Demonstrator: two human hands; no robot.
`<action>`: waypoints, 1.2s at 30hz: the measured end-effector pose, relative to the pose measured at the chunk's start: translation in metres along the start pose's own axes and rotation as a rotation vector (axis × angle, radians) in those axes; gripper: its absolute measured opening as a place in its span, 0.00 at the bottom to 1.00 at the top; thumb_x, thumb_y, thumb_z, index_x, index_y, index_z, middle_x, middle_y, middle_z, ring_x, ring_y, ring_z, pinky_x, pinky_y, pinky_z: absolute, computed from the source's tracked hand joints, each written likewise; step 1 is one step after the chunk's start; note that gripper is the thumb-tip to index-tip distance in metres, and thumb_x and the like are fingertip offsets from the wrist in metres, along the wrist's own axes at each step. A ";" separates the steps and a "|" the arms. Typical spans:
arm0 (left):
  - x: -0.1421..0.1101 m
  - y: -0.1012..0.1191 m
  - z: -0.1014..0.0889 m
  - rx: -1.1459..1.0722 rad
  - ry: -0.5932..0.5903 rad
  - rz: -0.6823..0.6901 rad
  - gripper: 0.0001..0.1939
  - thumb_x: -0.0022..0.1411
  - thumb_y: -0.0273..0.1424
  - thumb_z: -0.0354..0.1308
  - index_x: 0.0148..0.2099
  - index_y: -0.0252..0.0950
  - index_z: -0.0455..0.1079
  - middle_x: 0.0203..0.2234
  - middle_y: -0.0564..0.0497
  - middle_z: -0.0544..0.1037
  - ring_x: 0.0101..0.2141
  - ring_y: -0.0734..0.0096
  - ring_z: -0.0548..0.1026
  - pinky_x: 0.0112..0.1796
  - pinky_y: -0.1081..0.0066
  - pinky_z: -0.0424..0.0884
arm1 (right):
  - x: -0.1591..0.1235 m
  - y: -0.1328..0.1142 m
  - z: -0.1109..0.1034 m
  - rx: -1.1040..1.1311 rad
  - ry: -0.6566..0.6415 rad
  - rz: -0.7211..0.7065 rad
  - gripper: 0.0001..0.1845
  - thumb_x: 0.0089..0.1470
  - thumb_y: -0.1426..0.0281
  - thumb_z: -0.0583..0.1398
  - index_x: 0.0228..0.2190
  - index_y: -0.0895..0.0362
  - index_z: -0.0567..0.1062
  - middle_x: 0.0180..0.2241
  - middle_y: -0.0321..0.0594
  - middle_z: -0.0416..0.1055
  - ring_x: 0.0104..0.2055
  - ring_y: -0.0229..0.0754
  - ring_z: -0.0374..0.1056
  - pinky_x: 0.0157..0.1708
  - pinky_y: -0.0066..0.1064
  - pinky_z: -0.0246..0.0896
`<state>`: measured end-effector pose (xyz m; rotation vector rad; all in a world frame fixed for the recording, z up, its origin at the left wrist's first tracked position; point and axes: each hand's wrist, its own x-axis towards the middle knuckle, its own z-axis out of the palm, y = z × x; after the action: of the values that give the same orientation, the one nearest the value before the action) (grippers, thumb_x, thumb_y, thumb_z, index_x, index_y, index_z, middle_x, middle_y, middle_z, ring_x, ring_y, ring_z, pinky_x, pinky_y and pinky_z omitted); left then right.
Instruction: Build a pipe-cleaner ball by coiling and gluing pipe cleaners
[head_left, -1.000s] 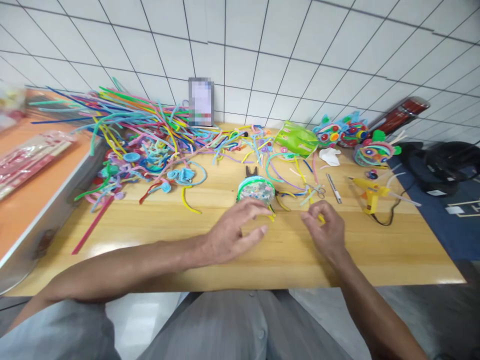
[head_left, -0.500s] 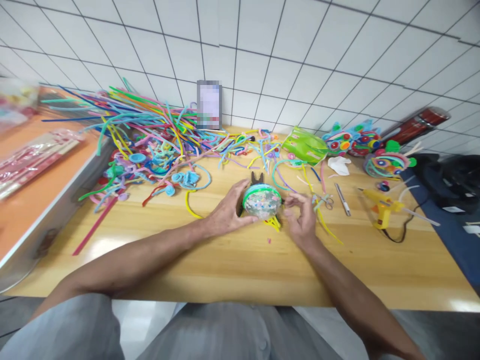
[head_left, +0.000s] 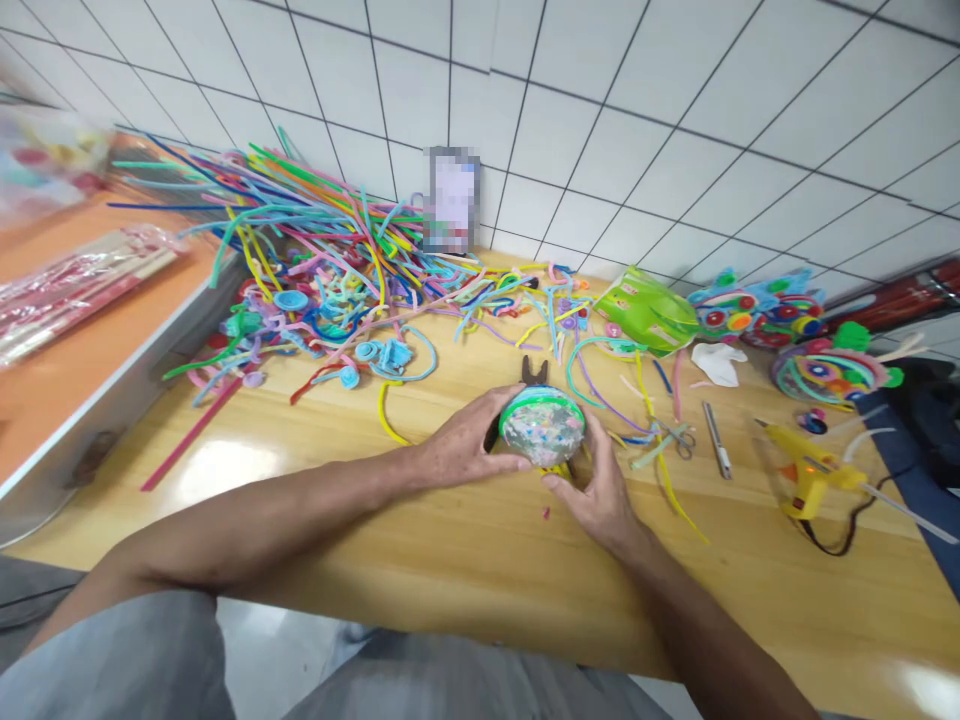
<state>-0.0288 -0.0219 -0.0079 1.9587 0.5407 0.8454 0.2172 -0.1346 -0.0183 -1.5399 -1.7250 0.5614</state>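
Observation:
Between my two hands is a round, clear container (head_left: pixel 541 432) with a green rim and specks of many colours on its face. My left hand (head_left: pixel 474 435) is closed around its left side, the thumb along the lower edge. On the right side my right hand (head_left: pixel 600 490) grips it, with fingers at the edge and thumb below. Dark plier jaws (head_left: pixel 535 372) poke out behind the container, and a bit of yellow handle shows under it. The rest of the pliers is hidden. A tiny pink scrap (head_left: pixel 546 513) lies in front.
Pipe cleaners (head_left: pixel 352 240) are heaped at the back left. To the right lie scissors (head_left: pixel 679 438), a cutter knife (head_left: pixel 718 442) and a yellow glue gun (head_left: pixel 814 480). A green packet (head_left: pixel 649 312) and decorated fuzzy pieces (head_left: pixel 825 365) sit behind; a phone (head_left: pixel 452 200) leans on the wall.
My right hand has moved from beside the container onto its right edge. The container's speckled face is tilted more toward me. The whole view has shifted a little.

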 end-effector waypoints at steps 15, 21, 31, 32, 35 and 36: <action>0.001 0.000 0.003 0.020 0.018 0.014 0.49 0.64 0.52 0.68 0.76 0.37 0.54 0.70 0.34 0.66 0.69 0.44 0.67 0.70 0.47 0.64 | 0.009 0.005 0.000 -0.073 0.039 -0.066 0.55 0.59 0.58 0.70 0.75 0.52 0.48 0.74 0.57 0.57 0.75 0.61 0.57 0.72 0.59 0.58; 0.002 0.000 0.002 -0.011 -0.003 0.003 0.48 0.63 0.49 0.70 0.76 0.38 0.53 0.70 0.34 0.66 0.70 0.44 0.66 0.69 0.44 0.64 | 0.011 0.009 0.000 -0.160 0.051 -0.066 0.58 0.55 0.53 0.72 0.75 0.54 0.50 0.70 0.60 0.62 0.71 0.64 0.64 0.67 0.60 0.65; 0.001 -0.001 0.001 -0.031 -0.016 -0.023 0.48 0.63 0.49 0.70 0.75 0.37 0.54 0.70 0.34 0.66 0.70 0.43 0.65 0.70 0.44 0.62 | 0.012 0.014 0.007 -0.207 0.077 -0.076 0.63 0.50 0.48 0.73 0.74 0.55 0.50 0.68 0.60 0.65 0.69 0.66 0.65 0.65 0.60 0.66; 0.001 0.000 0.001 -0.031 -0.017 -0.027 0.48 0.62 0.49 0.70 0.75 0.37 0.55 0.70 0.34 0.66 0.70 0.43 0.65 0.70 0.44 0.62 | 0.012 0.014 0.007 -0.217 0.079 -0.079 0.63 0.50 0.48 0.73 0.74 0.55 0.50 0.68 0.60 0.65 0.69 0.66 0.65 0.65 0.60 0.66; 0.002 0.000 0.001 -0.035 -0.019 -0.017 0.47 0.62 0.48 0.70 0.75 0.38 0.56 0.69 0.35 0.67 0.69 0.44 0.66 0.70 0.45 0.63 | 0.013 0.014 0.008 -0.246 0.086 -0.099 0.63 0.51 0.47 0.72 0.74 0.55 0.49 0.68 0.60 0.64 0.69 0.65 0.65 0.64 0.59 0.67; 0.002 -0.001 0.001 -0.036 -0.018 -0.011 0.47 0.62 0.48 0.70 0.75 0.38 0.56 0.69 0.35 0.67 0.69 0.45 0.66 0.70 0.45 0.63 | 0.014 0.014 0.008 -0.252 0.087 -0.105 0.63 0.52 0.47 0.72 0.74 0.55 0.49 0.69 0.60 0.64 0.69 0.65 0.65 0.64 0.59 0.67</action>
<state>-0.0266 -0.0211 -0.0082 1.9274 0.5218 0.8241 0.2199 -0.1175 -0.0300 -1.6067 -1.8509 0.2264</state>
